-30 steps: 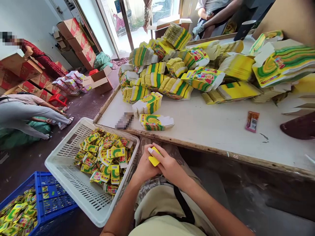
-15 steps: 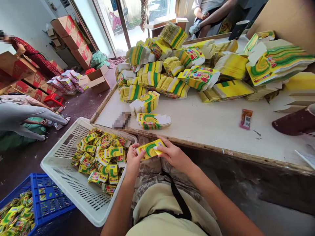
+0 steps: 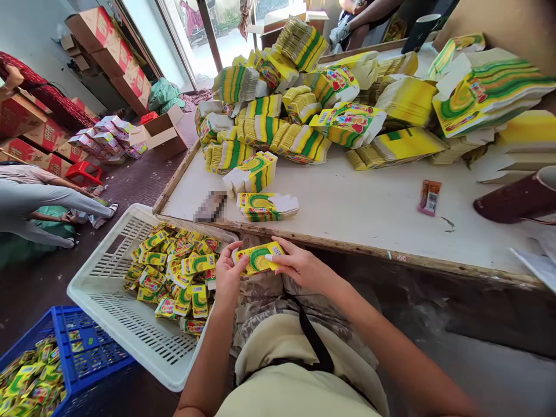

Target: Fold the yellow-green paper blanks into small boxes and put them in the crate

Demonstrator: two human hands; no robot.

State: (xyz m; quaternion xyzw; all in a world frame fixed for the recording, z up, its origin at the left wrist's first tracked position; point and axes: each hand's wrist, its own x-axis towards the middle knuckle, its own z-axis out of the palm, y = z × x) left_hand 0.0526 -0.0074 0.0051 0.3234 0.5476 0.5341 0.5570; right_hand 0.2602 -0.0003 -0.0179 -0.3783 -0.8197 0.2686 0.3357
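Note:
Between both hands, above my lap, is a small yellow-green printed carton (image 3: 257, 259). My left hand (image 3: 229, 267) grips its left end with thumb and fingers. On its right end are the thumb and fingers of my right hand (image 3: 296, 263), the thumb lying across the printed face. Beside my left forearm stands a white plastic basket (image 3: 102, 324) holding many similar small yellow cartons (image 3: 197, 263). Just beyond my hands, a short stack of flattened cartons (image 3: 266, 207) rests near the table edge.
Bundles of flattened cartons (image 3: 299, 139) are heaped along the back of the white table (image 3: 347, 211). A small orange packet (image 3: 430, 197) and a dark red mug (image 3: 512, 197) are at right. A blue crate (image 3: 89, 344) stands lower left. Other people are at far left and behind the table.
My hands and the carton have shifted slightly left in view, still together. The whole view has moved a little; the basket and stacks look the same.

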